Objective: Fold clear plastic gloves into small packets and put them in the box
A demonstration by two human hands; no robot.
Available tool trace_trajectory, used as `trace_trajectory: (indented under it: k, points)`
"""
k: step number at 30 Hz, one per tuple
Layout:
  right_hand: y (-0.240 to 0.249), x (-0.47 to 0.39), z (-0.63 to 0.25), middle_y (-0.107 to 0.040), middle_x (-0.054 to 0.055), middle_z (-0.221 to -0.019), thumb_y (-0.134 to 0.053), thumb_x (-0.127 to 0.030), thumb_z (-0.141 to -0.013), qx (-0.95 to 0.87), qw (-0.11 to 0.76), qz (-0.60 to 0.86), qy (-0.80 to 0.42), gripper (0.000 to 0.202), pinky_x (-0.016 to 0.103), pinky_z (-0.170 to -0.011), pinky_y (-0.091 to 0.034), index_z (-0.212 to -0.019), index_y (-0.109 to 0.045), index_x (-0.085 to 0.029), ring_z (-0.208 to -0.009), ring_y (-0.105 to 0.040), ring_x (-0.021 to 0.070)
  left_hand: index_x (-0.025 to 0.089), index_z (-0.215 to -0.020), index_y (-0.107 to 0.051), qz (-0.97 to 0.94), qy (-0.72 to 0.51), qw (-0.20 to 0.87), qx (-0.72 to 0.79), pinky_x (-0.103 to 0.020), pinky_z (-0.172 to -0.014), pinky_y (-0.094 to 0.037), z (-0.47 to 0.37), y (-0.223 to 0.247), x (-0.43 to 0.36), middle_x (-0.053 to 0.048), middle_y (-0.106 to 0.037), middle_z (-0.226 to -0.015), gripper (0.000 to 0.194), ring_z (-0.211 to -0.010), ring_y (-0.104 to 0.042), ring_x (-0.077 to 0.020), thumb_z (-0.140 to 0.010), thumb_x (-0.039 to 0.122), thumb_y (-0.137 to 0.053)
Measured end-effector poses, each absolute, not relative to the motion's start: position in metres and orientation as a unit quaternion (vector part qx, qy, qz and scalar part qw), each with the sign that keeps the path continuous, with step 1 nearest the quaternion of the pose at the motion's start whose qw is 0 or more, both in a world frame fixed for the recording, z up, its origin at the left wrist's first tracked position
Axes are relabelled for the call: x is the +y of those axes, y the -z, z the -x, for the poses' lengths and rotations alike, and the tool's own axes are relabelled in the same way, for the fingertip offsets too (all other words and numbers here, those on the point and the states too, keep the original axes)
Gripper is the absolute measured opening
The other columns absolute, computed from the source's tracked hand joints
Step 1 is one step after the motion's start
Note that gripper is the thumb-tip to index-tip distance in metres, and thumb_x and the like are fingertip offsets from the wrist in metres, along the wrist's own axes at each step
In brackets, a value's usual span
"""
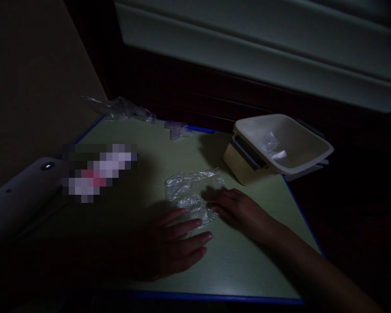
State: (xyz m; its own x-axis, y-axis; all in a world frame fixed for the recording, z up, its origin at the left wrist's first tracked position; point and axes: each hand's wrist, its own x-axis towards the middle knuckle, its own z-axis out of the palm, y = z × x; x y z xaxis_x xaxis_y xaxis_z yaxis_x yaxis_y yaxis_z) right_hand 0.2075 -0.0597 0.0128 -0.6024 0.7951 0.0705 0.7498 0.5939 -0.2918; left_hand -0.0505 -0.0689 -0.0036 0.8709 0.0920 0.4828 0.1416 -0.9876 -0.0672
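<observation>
A crinkled clear plastic bag (pixel 195 184) lies flat in the middle of the pale green table (pixel 241 261). My left hand (pixel 177 243) is spread with its fingers apart, over the near left edge of the bag. At the bag's right edge is my right hand (pixel 241 211), its fingers drawn together on the plastic. The tips of those fingers are in shadow.
A cream bin (pixel 247 167) with clear plastic inside stands at the table's right edge. More clear plastic (pixel 120 108) and a small crumpled piece (pixel 177 130) lie at the back. A white device (pixel 22 191) and a blurred object (pixel 101 171) are at the left.
</observation>
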Motion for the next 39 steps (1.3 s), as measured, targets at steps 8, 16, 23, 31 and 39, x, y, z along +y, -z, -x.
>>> trace_trajectory:
  k: [8, 16, 23, 31, 39]
  points:
    - [0.003, -0.063, -0.207, -0.065, 0.011, -0.08, -0.048, -0.025, -0.094, -0.884, 0.139, 0.441, 0.064, 0.023, 0.034, -0.064, -0.045, -0.095, -0.068, -0.014, -0.072, -0.059, 0.0223, 0.013, -0.115, -0.06, 0.98, 0.176, -0.006, -0.096, -0.051, -0.105, -0.035, 0.047, 0.007, -0.065, -0.012, -0.062, -0.121, 0.035, -0.12, -0.049, -0.0277, -0.088, 0.034, -0.052]
    - [-0.01, -0.094, -0.197, -0.07, 0.011, -0.086, -0.046, -0.018, -0.094, -0.918, 0.163, 0.358, 0.047, 0.023, 0.035, -0.073, -0.054, -0.096, -0.068, -0.013, -0.083, -0.064, 0.0221, 0.007, -0.117, -0.057, 0.972, 0.188, -0.039, -0.134, -0.044, -0.097, -0.041, 0.047, 0.009, -0.064, -0.014, -0.062, -0.119, 0.042, -0.112, -0.052, -0.0295, -0.086, 0.034, -0.051]
    - [-0.002, -0.105, -0.21, -0.058, 0.019, -0.128, -0.046, -0.031, -0.094, -0.904, 0.099, 0.415, -0.012, 0.038, 0.045, -0.095, -0.05, -0.122, -0.058, -0.008, -0.118, -0.055, 0.029, 0.004, -0.113, -0.059, 0.968, 0.195, -0.041, -0.15, -0.04, -0.099, -0.039, 0.048, 0.005, -0.064, -0.015, -0.063, -0.118, 0.042, -0.113, -0.051, -0.0284, -0.085, 0.035, -0.052]
    - [-0.001, -0.11, -0.229, -0.059, 0.021, -0.127, -0.045, -0.027, -0.094, -0.864, 0.092, 0.49, 0.065, 0.037, 0.051, -0.094, -0.05, -0.123, -0.056, -0.008, -0.116, -0.056, 0.0315, 0.005, -0.117, -0.057, 0.969, 0.181, -0.04, -0.162, -0.042, -0.099, -0.04, 0.049, 0.008, -0.065, -0.015, -0.06, -0.122, 0.045, -0.115, -0.05, -0.0293, -0.086, 0.038, -0.052]
    - [-0.001, -0.115, -0.188, -0.062, 0.016, -0.121, -0.051, -0.038, -0.092, -0.882, 0.089, 0.46, 0.048, 0.041, 0.048, -0.091, -0.051, -0.124, -0.057, -0.014, -0.111, -0.059, 0.0313, 0.009, -0.117, -0.057, 0.975, 0.169, -0.009, -0.144, -0.049, -0.098, -0.039, 0.053, 0.003, -0.058, -0.016, -0.057, -0.127, 0.044, -0.119, -0.047, -0.0328, -0.088, 0.041, -0.047]
